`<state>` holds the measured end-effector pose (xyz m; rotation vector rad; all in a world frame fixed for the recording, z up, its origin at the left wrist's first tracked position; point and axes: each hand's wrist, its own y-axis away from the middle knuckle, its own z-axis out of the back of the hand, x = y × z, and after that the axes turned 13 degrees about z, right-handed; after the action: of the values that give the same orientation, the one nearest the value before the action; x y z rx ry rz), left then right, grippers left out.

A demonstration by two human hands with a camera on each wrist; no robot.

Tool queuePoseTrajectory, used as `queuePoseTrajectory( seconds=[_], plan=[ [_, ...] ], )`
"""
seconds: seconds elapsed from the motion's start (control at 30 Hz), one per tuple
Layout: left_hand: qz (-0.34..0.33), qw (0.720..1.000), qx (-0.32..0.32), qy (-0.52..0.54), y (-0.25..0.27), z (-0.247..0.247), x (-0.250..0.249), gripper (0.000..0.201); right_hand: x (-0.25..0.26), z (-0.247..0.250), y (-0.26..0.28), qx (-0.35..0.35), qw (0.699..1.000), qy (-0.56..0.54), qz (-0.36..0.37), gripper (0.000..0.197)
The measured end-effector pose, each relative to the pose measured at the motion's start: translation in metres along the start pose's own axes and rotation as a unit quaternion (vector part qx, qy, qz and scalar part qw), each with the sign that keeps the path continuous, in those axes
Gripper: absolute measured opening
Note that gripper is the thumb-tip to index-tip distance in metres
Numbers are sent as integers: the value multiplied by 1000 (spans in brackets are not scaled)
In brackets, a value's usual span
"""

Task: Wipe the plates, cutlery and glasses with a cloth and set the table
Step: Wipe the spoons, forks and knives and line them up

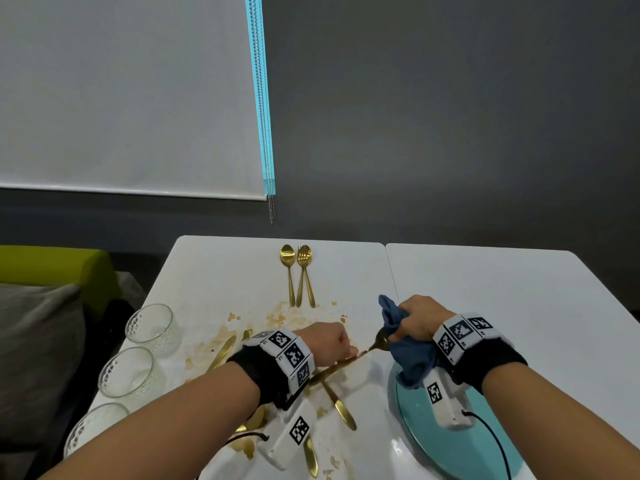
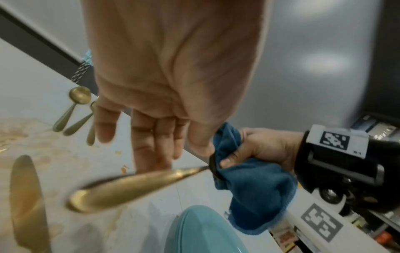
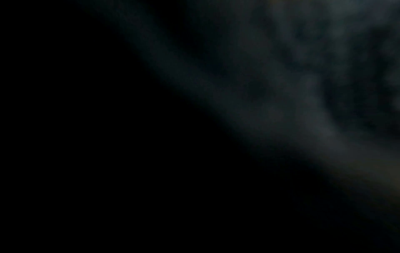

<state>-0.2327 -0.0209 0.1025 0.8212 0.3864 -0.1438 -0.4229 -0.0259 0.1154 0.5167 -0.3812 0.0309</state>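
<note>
Spoon (image 1: 375, 342) handle pinched by left hand (image 1: 329, 342); right hand (image 1: 420, 318), at 3 o'clock, grips cloth (image 1: 412, 358), probably around the bowl; a strong rub could twist the spoon loose.

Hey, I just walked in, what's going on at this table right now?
A person is cleaning gold cutlery. The left hand holds a gold spoon by its handle, while the right hand grips a blue cloth bunched around the spoon's bowl. Cutlery lies lined up at the table's far edge; more sits in brown smears nearby. Three glasses stand on the left, and a teal plate is under the right wrist.
</note>
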Motion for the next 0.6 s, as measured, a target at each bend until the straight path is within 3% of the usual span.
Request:
queuePoseTrajectory(
  seconds=[0.1, 0.2, 0.33, 0.4, 0.47, 0.6],
  plan=[
    [34, 999, 2, -19, -3, 4, 16, 27, -10, 9, 2, -29, 999, -9, -20, 20],
    [41, 997, 34, 49, -8, 3, 28, 19, -16, 18, 2, -52, 998, -37, -30, 27],
    [29, 994, 23, 106, -11, 8, 28, 18, -24, 21, -4, -117, 982, -137, -51, 24],
    [24, 990, 34, 137, -14, 7, 24, 14, -27, 18, -8, -201, 930, -295, -82, 22],
    [28, 983, 26, 178, -19, 3, 17, 16, -30, 13, -13, -259, 849, -443, -125, 20],
    [32, 972, -12, 231, -26, -10, 3, 13, -36, -3, -25, -240, 723, -630, -151, 39]
  ],
)
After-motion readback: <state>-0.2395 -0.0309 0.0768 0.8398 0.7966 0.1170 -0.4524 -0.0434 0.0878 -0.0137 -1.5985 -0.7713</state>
